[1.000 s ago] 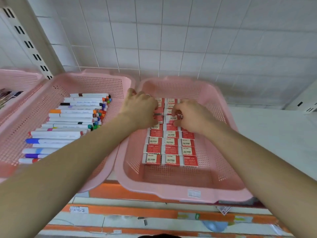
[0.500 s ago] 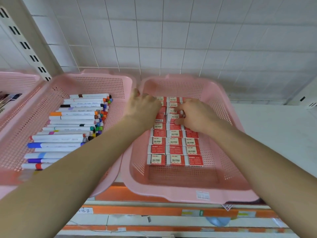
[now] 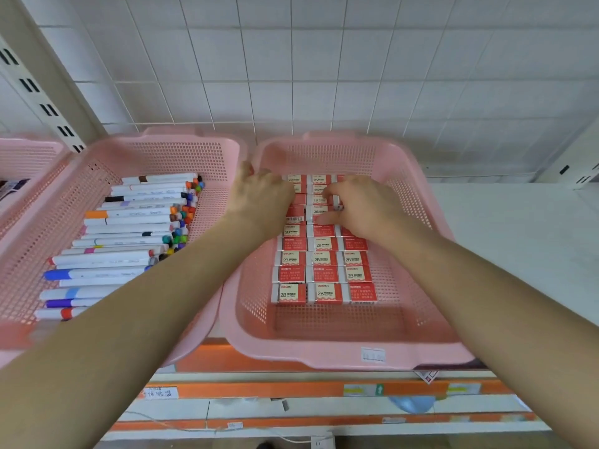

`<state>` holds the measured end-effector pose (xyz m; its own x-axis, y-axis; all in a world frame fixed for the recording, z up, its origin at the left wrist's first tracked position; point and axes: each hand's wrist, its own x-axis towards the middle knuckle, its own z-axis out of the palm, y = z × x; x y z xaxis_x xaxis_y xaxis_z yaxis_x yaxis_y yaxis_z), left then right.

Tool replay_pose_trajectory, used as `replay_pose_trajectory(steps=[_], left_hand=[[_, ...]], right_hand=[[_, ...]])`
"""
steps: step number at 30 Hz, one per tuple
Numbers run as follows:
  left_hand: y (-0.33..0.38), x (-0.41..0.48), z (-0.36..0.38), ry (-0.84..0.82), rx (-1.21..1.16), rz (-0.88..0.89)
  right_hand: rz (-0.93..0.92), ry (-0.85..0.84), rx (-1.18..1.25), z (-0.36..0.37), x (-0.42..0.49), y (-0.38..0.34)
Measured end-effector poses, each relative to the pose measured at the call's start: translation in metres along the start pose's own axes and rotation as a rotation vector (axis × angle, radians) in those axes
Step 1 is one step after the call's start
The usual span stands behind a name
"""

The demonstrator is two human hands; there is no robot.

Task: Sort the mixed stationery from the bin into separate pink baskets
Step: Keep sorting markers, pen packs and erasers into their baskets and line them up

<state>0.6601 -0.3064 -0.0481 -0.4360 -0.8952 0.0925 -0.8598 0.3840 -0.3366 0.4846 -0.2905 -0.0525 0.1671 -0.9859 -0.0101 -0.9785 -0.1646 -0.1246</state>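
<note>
Our right hand (image 3: 363,205) pinches one eraser box (image 3: 319,209), left hand (image 3: 262,199) curled beside it, hold unclear; we risk knocking the packed rows (image 3: 324,273) nearer our wrists askew.

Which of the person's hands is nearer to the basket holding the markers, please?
Left. The left hand is at the left wall of the eraser basket, beside the marker basket; the right hand pinches erasers farther right.

Red-sleeved 2B erasers (image 3: 324,273) in three flat columns inside right pink basket (image 3: 324,354); markers (image 3: 129,234) lying sideways in left basket (image 3: 181,153).
</note>
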Motion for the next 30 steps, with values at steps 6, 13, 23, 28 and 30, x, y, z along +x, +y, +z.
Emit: replay_pose_trajectory(steps=[6,13,23,28,30], left_hand=[[0.000,0.001,0.000,-0.092,-0.036,-0.010],[0.000,0.004,0.002,-0.187,0.072,0.027],[0.001,0.013,0.005,-0.162,0.009,-0.041],[0.002,0.012,0.006,-0.142,0.027,-0.056],[0.002,0.011,0.005,-0.134,0.022,-0.060]], right_hand=[[0.152,0.137,0.367,-0.010,-0.004,0.013],[0.235,-0.026,0.296,0.000,-0.005,0.020],[0.266,0.102,0.324,0.005,0.003,0.023],[0.265,0.107,0.327,0.006,0.005,0.024],[0.260,0.121,0.311,0.007,0.006,0.025]])
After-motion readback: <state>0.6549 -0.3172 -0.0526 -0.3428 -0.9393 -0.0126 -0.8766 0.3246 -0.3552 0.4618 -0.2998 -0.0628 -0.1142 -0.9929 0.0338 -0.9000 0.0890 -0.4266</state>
